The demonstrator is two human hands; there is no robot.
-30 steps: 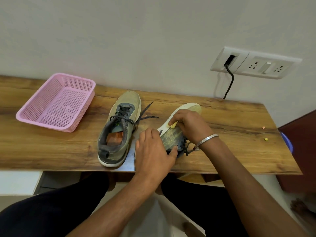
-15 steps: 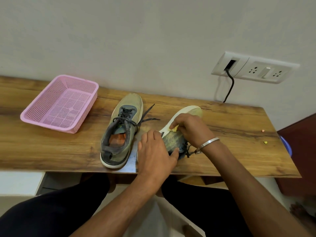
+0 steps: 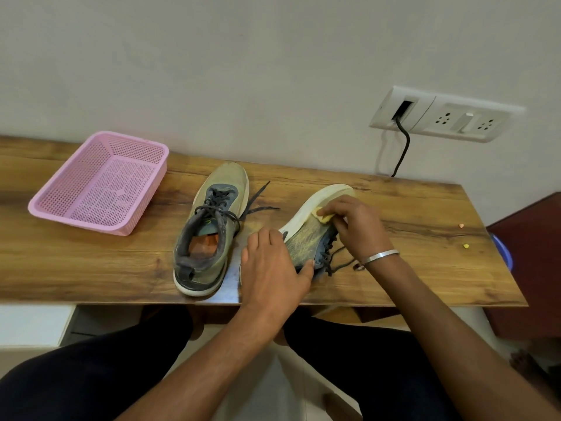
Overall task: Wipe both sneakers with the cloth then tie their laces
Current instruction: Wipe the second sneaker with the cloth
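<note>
Wooden table [image 3: 425, 268]: pink basket [image 3: 100, 183] far left; my left hand [image 3: 273, 275] grips tilted sneaker [image 3: 306, 235], right hand [image 3: 358, 226] pinching yellow cloth [image 3: 325, 218].

Single head-mounted cam, wide-angle. Looks fwd and down, close over wooden desk [image 3: 91, 268] edge. Wall [image 3: 273, 71] fills upper frame; person's lap at bottom.
</note>
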